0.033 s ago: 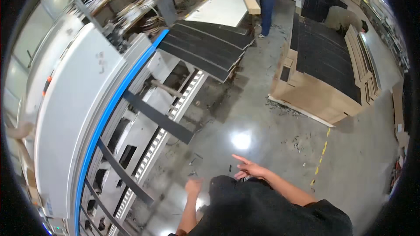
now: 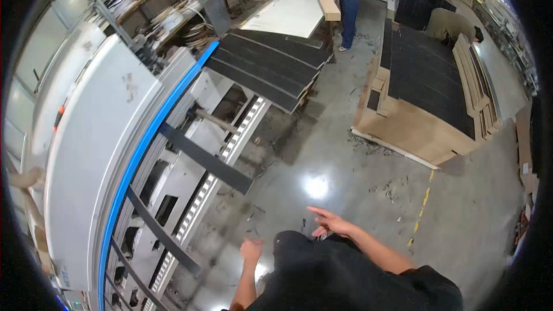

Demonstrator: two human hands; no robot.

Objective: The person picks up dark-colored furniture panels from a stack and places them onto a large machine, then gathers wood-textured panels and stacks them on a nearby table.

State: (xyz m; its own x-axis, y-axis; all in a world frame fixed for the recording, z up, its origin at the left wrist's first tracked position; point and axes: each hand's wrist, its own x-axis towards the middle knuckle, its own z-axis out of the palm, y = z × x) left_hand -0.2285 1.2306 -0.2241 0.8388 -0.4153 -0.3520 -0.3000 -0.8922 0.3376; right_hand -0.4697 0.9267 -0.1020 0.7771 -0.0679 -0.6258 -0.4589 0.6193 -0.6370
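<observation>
My right hand [image 2: 330, 222] is held in front of my body with its fingers stretched out, and it holds nothing. Lower and to the left, my left hand [image 2: 251, 249] has its fingers curled closed; nothing shows in it. Both hands are over the grey floor, touching nothing. Nearest to my left hand are dark strips on the long white machine [image 2: 109, 115]: a broad dark strip [image 2: 210, 161] and a narrower curved dark strip [image 2: 164, 233]. These strips stick out from beneath the machine's blue edge [image 2: 138, 155].
Black-topped boards [image 2: 268, 63] lie at the machine's far end. To the right stands a large stack of black-faced boards [image 2: 429, 80], where a person bends over [image 2: 449, 24]. A person in pink [image 2: 348, 0] handles a long board [image 2: 327, 4]. Scraps litter the floor [image 2: 322, 164].
The view has shifted very slightly. My hands keep nearly the same pose, and the strips and boards stay in place.
</observation>
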